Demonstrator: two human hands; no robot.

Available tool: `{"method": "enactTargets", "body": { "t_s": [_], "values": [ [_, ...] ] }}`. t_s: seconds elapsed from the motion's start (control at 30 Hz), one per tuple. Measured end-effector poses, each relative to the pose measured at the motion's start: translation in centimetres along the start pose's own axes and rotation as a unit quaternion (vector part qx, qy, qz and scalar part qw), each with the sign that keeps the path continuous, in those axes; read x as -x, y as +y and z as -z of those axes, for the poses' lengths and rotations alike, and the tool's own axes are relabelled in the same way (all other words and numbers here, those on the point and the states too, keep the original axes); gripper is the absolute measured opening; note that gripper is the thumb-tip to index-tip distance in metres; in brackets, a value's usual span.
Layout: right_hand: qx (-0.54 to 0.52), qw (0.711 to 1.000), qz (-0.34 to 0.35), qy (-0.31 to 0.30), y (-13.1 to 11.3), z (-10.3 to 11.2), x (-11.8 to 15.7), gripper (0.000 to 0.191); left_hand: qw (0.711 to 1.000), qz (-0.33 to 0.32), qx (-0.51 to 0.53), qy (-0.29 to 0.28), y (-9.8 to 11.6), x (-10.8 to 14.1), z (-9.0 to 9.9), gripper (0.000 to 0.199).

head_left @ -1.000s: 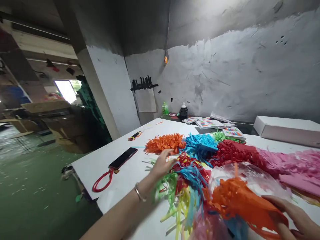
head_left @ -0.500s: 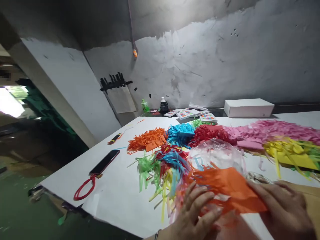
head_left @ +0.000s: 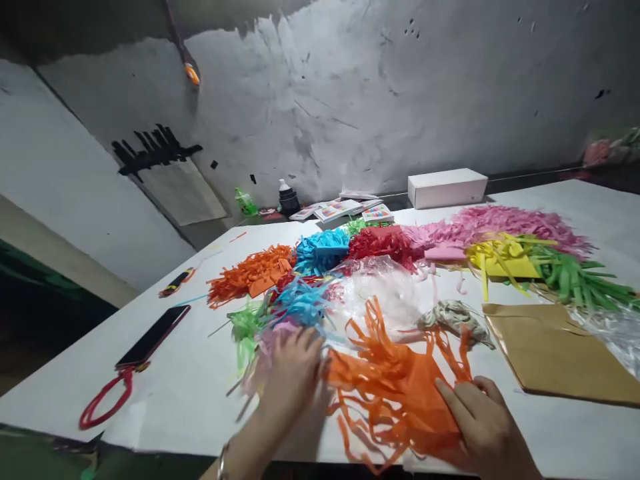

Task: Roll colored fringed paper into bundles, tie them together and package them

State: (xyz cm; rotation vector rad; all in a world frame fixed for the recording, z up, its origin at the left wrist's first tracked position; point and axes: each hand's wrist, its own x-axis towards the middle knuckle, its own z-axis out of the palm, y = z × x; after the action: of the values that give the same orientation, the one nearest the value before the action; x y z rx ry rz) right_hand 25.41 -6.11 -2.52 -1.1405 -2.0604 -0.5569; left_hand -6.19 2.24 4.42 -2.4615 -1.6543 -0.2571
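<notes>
Fringed orange tissue paper (head_left: 415, 387) lies spread at the table's near edge, its cut strips fanning up and left. My right hand (head_left: 483, 420) has its uncut right side pinched between thumb and fingers. To the left, my left hand (head_left: 295, 363) is closed over the mixed tissue-paper tassels (head_left: 300, 301), a bundle in light blue, red, green and pink. Its fingertips are partly blurred among the strips. Just behind the orange paper lie a clear plastic bag (head_left: 377, 293) and a bunched pale cord (head_left: 455, 317).
Fringed bundles in orange (head_left: 250, 270), blue (head_left: 320, 250), red (head_left: 383, 247), pink (head_left: 520, 227), yellow (head_left: 505, 257) and green (head_left: 575, 277) line the table. A phone (head_left: 153, 337), a cutter (head_left: 176, 282), a brown envelope (head_left: 560, 353) and a white box (head_left: 447, 188) also lie there.
My left hand has left the orange tissue paper and moved left onto the mixed tassels. The orange paper now lies spread nearer the table edge, still in my right hand. The view has swung right.
</notes>
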Motion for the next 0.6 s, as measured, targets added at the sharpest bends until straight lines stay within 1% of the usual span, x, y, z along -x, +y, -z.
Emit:
{"method": "enactTargets", "body": {
  "t_s": [0.03,0.07,0.1,0.13,0.17,0.2,0.23,0.27,0.33,0.4,0.47,0.53,0.57,0.6],
  "values": [
    [-0.003,1.0,-0.011,-0.002,-0.4,-0.2,0.1,0.041,0.998,-0.038,0.014,0.051,1.7,1.0,-0.3,0.025],
    [-0.007,1.0,-0.021,-0.004,-0.8,-0.4,0.1,0.041,0.991,-0.096,0.04,0.086,3.6,2.1,-0.8,0.033],
    [-0.016,0.999,-0.033,-0.006,-1.2,-0.6,0.0,0.039,0.979,-0.163,0.07,0.095,5.8,2.9,-1.5,0.045],
    [-0.03,0.999,-0.045,-0.004,-1.5,-0.7,-0.2,0.035,0.957,-0.241,0.104,0.122,7.9,3.5,-2.2,0.056],
    [-0.048,0.997,-0.058,-0.001,-1.8,-0.7,-0.4,0.031,0.944,-0.281,0.121,0.119,9.8,3.8,-2.9,0.06],
    [-0.068,0.995,-0.072,0.005,-2.1,-0.8,-0.6,0.029,0.941,-0.288,0.139,0.109,11.4,3.8,-3.5,0.063],
    [-0.086,0.993,-0.084,0.01,-2.2,-0.8,-0.7,0.027,0.944,-0.278,0.153,0.093,12.6,3.6,-4.0,0.064],
    [-0.098,0.991,-0.09,0.013,-2.3,-0.8,-0.8,0.026,0.951,-0.255,0.163,0.07,13.3,3.1,-4.4,0.061],
    [-0.099,0.992,-0.08,0.015,-2.2,-0.6,-0.8,0.029,0.96,-0.207,0.184,0.044,13.7,2.1,-4.6,0.045],
    [-0.076,0.995,-0.069,0.014,-1.8,-0.2,-0.6,0.038,0.959,-0.189,0.207,0.045,13.0,1.3,-4.3,0.03],
    [-0.038,0.994,-0.096,0.025,-1.4,0.4,-0.5,0.045,0.955,-0.183,0.225,0.056,12.1,0.7,-3.7,0.032],
    [-0.007,0.991,-0.128,0.048,-1.3,1.0,-0.5,0.043,0.956,-0.171,0.228,0.067,11.4,0.5,-3.0,0.04],
    [-0.004,0.99,-0.12,0.075,-1.6,1.1,-0.5,0.037,0.958,-0.163,0.223,0.08,11.2,0.4,-2.8,0.044],
    [-0.01,0.992,-0.084,0.098,-2.0,1.2,-0.6,0.031,0.959,-0.157,0.215,0.097,11.0,0.3,-2.6,0.049]
  ]
}}
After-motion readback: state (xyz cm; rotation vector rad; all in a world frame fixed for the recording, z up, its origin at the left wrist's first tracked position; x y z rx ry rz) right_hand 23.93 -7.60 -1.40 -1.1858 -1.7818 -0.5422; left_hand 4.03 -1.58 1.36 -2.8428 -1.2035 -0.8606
